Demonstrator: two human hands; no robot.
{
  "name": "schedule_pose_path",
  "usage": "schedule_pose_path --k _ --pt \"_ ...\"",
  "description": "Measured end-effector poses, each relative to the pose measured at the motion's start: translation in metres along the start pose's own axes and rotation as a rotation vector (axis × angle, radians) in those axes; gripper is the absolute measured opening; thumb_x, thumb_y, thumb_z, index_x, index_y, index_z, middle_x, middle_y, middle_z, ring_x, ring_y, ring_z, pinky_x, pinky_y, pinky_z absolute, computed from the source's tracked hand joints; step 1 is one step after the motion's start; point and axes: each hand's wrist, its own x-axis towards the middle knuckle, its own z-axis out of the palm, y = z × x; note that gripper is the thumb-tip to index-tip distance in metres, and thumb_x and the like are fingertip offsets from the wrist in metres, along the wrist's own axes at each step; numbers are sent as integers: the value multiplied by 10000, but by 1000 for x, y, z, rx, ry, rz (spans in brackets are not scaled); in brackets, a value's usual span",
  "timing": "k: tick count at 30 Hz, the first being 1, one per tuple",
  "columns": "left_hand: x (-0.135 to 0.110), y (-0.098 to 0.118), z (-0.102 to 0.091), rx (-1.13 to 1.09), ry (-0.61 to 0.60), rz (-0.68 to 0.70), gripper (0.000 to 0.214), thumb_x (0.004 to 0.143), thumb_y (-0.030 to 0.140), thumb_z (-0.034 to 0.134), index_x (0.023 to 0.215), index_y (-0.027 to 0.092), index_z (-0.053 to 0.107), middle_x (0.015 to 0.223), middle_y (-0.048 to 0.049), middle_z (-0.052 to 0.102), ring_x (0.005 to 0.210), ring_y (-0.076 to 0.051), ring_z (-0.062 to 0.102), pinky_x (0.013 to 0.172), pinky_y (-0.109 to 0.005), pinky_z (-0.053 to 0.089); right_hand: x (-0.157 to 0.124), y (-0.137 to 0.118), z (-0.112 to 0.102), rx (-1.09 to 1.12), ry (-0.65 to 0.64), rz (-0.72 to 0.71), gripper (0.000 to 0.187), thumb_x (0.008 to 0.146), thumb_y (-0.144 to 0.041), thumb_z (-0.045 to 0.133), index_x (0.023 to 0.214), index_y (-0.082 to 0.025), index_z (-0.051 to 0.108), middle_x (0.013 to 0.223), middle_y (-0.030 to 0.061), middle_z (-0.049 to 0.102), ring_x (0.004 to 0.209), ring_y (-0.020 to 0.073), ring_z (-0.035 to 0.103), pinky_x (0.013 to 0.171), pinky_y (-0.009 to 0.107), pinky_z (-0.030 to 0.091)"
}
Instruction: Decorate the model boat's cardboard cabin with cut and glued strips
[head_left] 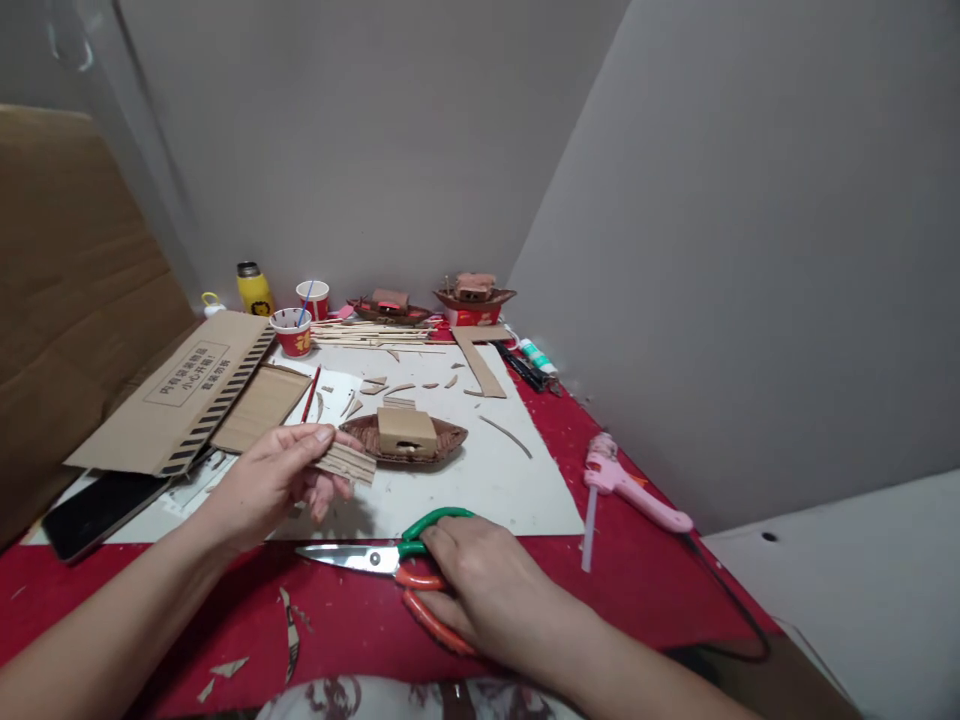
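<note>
Between the thumb and fingers of my left hand (281, 475) is a small piece of corrugated cardboard (347, 463), its ridged side showing. My right hand (491, 580) grips the scissors (360, 558), which have one green and one orange handle. Their blades point left over the red tablecloth and look closed. Just behind the cardboard piece stands a model boat (403, 440) with a brown hull and a plain cardboard cabin roof. It rests on a white sheet (480, 500).
A pink glue gun (637, 495) lies at the right, its cord trailing off. Printed cardboard (180, 395) and a phone (101, 512) lie at the left. Behind are paper cups (292, 335), wooden sticks (375, 333), a yellow bottle (255, 292) and another model boat (475, 290). Cardboard scraps (291, 635) lie about.
</note>
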Motion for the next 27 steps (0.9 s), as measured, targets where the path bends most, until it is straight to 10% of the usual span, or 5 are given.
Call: schedule_pose_path --k 9,14,20,27 --pt "2 -7 11 28 159 42 404 759 453 753 1023 152 695 420 108 328 387 -24 230 388 -134 203 -26 17 -23 37 318 -82 279 914 -319 575 1151 -176 608 1103 102 659 1047 208 596 945 329 500" --pt "6 -3 10 -7 158 60 463 748 410 773 1127 160 680 491 65 462 441 -51 359 404 -141 334 -75 94 -48 -182 517 315 327 961 -310 417 1177 -145 598 1190 184 640 1124 295 590 996 470 468" --pt "15 -2 20 63 89 51 393 756 393 771 1043 171 619 734 -40 709 543 -94 527 472 -185 462 -103 180 -42 -296 375 621 399 863 -263 442 1148 -49 621 1166 276 640 1053 402 617 877 554 493" --pt "32 -8 24 121 129 38 294 747 362 780 764 139 590 653 -28 709 477 -72 538 479 -179 462 -92 192 -37 -262 194 651 256 819 -225 478 972 -123 655 925 170 684 861 321 678 692 390 518"
